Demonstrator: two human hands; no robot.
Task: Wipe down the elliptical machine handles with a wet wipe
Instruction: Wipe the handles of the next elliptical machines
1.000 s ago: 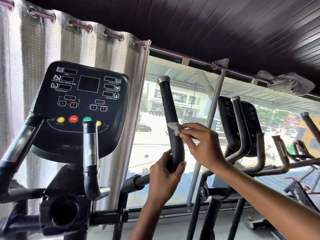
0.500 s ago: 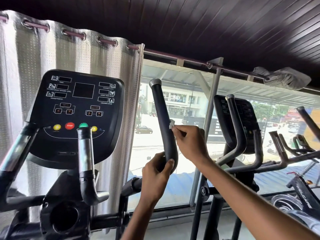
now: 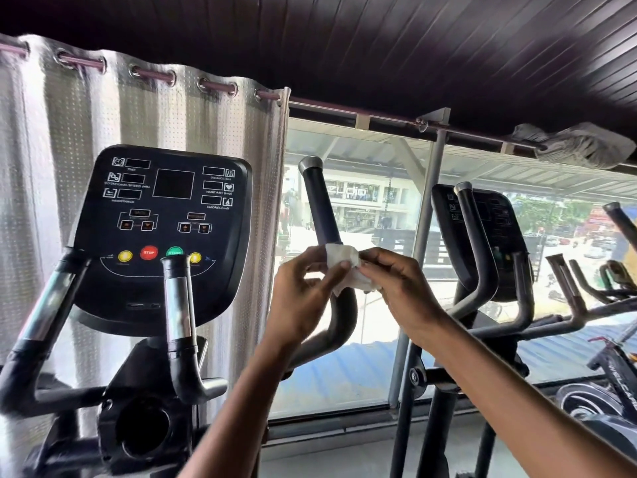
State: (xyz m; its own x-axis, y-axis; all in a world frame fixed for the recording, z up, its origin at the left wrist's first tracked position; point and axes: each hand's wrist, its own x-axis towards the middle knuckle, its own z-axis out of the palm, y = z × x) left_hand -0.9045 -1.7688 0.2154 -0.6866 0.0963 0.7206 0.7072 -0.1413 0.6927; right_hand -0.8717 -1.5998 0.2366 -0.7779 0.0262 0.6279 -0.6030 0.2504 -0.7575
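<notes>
The wet wipe point(image 3: 344, 267) sat crumpled and white between my two hands, in front of the right-side handle point(image 3: 322, 208) about where its dark grip runs down toward the bend. Whether it touched the bar at that point I could not tell.

Half a second before, my right hand point(image 3: 403, 291) alone had pressed the wipe against the grip while my left hand point(image 3: 303, 298) was wrapped round the bend below to steady it. Now the left hand had let go of the bar and come up to the wipe: its thumb and fingertips pinched the wipe's left edge, and the right hand's fingers pinched the right edge. So both hands were grasping the wipe, and nothing held the handle.

I read that as a pause in the rubbing to refold or spread the wipe for a fresh face, not as the end of the job. The top of the grip up to its silver cap stood bare above the wipe, and I judged the bend below would want a pass too.

Further out, the short upright grip point(image 3: 177, 305) stood before the console point(image 3: 162, 229), with the left-side bar point(image 3: 44, 305) beyond it; nothing showed whether either had been wiped. Behind hung the curtain point(image 3: 213, 125), and to the right stood a neighbouring machine point(image 3: 482, 236).
</notes>
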